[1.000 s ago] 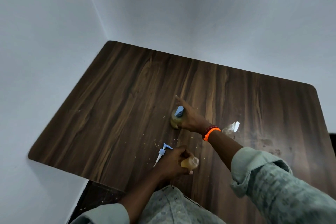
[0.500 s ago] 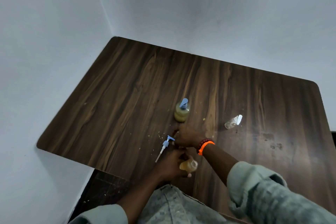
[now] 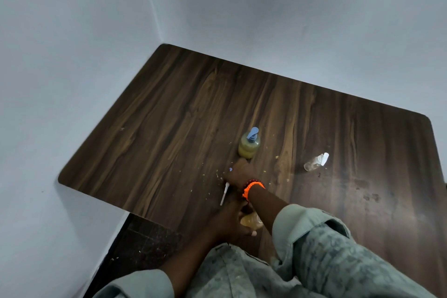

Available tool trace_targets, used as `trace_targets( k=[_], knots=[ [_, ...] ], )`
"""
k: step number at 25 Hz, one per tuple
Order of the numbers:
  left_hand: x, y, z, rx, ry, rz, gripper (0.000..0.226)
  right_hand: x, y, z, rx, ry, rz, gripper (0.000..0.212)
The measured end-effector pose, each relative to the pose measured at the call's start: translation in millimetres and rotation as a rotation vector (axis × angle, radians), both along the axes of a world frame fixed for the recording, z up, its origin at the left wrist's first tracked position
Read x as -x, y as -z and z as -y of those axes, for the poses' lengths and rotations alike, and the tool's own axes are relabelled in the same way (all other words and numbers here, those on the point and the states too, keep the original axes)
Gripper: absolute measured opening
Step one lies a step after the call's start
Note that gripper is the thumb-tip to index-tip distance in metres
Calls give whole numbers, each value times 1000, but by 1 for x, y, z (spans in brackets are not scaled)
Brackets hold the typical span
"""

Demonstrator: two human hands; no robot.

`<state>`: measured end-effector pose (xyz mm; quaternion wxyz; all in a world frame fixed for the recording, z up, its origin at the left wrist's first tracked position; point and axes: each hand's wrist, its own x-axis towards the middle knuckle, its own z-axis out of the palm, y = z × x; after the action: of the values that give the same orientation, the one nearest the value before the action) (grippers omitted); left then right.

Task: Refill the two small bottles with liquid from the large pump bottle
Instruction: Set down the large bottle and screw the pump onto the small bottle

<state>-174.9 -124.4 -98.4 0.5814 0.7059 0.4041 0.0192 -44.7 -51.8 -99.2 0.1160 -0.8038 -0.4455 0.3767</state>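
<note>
head view: pump tube (image 3: 224, 194) slants toward the table's (image 3: 169, 116) near edge.

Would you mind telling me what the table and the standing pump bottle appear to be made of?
Table: probably wood or wood-look laminate, dark brown grain streaks, smooth with a dull sheen. Pump bottle: likely clear plastic, since yellowish liquid shows through; its blue pump top looks like opaque plastic.

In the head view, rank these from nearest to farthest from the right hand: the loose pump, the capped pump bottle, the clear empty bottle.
Measured from the right hand:
1. Loose pump: under the hand, at its left edge, touching it.
2. Capped pump bottle: just beyond the fingertips, farther up the table.
3. Clear empty bottle: lying well off to the right.
</note>
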Motion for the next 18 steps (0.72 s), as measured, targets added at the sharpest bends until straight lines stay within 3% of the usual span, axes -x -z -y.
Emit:
trace_targets(
  k=[2, 10, 18],
  knots=[
    [-3, 0, -2, 11, 1, 4, 57, -20, -25, 7, -90, 155, -103, 18],
    [-26, 5, -4, 100, 86, 45, 56, -70, -112, 141, -562, 546, -143, 47],
    [-53, 3, -9, 133, 56, 147, 47, -71, -120, 193, -690, 546, -42, 51]
  ],
)
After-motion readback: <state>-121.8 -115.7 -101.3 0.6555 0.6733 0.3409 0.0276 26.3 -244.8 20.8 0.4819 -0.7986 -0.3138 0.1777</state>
